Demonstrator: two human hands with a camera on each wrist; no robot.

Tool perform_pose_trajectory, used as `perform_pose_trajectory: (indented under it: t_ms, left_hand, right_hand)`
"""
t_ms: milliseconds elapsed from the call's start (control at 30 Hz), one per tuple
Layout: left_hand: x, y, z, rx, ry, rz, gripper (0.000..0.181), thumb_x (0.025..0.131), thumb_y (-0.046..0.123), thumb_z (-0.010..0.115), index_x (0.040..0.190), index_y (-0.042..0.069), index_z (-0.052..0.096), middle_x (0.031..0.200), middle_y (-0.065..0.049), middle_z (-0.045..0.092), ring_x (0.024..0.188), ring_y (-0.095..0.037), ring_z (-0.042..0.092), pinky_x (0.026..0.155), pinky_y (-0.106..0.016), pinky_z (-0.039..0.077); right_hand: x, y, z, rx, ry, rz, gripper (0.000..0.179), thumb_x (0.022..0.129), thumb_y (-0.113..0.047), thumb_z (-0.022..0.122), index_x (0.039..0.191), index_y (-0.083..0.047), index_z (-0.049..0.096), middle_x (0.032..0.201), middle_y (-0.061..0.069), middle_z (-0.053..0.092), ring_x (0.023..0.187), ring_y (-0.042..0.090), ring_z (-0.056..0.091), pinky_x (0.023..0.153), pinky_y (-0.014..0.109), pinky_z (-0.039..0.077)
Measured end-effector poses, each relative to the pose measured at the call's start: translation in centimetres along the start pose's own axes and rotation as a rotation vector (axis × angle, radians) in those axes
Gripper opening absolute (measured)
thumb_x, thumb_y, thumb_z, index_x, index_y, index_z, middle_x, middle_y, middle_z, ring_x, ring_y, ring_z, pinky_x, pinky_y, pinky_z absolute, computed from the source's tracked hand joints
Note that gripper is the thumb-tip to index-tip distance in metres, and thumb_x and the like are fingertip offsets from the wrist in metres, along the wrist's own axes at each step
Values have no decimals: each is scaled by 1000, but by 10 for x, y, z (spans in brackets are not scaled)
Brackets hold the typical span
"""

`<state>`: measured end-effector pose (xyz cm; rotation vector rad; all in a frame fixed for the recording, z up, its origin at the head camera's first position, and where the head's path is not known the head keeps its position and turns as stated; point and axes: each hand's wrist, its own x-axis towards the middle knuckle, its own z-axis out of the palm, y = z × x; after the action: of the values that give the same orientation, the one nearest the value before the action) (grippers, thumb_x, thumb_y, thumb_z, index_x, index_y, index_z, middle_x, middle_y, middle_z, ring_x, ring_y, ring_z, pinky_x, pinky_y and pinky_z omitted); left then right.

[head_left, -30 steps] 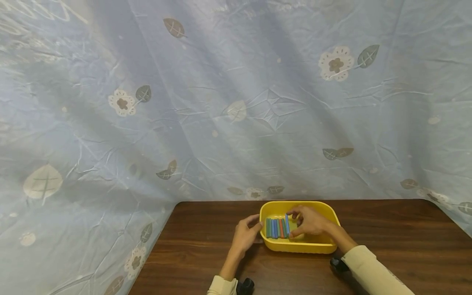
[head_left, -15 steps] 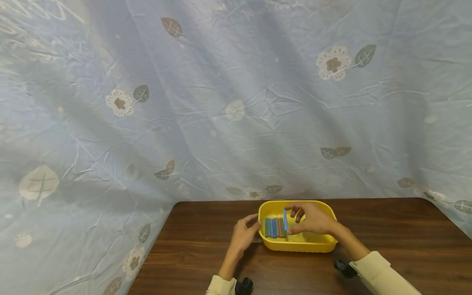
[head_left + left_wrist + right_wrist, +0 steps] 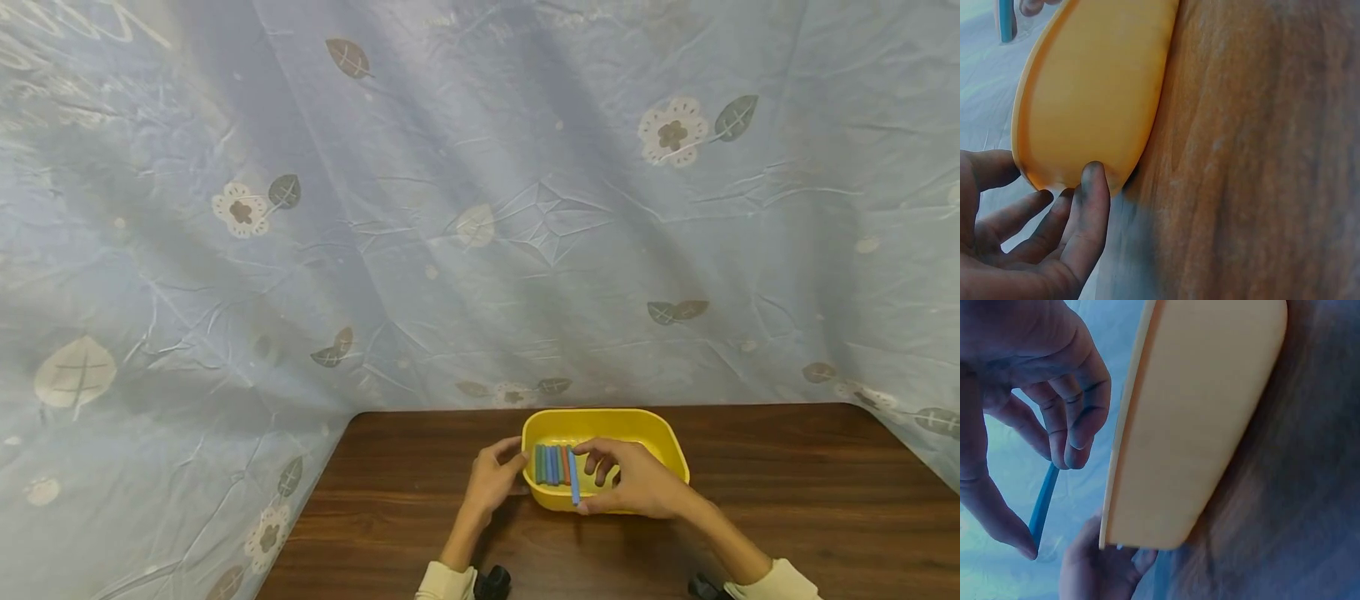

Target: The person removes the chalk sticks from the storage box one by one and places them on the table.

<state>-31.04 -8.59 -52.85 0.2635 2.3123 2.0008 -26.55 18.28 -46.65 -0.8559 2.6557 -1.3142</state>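
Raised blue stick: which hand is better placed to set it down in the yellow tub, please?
Right, probably: the right hand pinches the blue stick by its ends, near the row of sticks; the left hand only touches the yellow tub at one end.

Curtained-off tabletop setting, leaf-print cloth, wood-grain table

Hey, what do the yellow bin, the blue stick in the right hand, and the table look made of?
Yellow bin: probably moulded plastic with a smooth finish, given its even colour and rounded corners.
Blue stick: perhaps chalk or crayon; it's plain and wrapperless, but I can't tell which.
Table: wood or wood-look laminate, judging by its brown grain.
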Motion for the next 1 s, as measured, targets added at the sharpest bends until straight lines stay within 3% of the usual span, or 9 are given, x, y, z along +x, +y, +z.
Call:
perform_pose_trajectory:
  t_ms: [233,467,1000]
  left_hand:
    - [-2,-2,-1,-13,1,-2,45,104,17,68,145,-1,64,135,-27,70,99,-37,78,73,-46,72]
    - [-1,1,0,-24,1,-5,46,104,18,68,145,-2,63,135,-27,70,101,-36,77,75,-49,71]
    - [-1,2,0,-13,-3,-8,50,104,18,67,148,-5,60,137,-29,67,106,-36,76,76,-48,72]
  right_hand:
    - [-16,-5,14,22,11,-53,72,85,-41,92,140,-4,65,105,6,68,88,8,65,68,25,60]
    - [-26,-5,23,38,-11,-31,72,85,-41,92,141,-5,64,105,8,70,86,11,65,66,23,58]
    - [-39,-1,44,56,-97,34,73,85,-40,92,141,-4,62,97,-2,68,79,3,60,66,20,56]
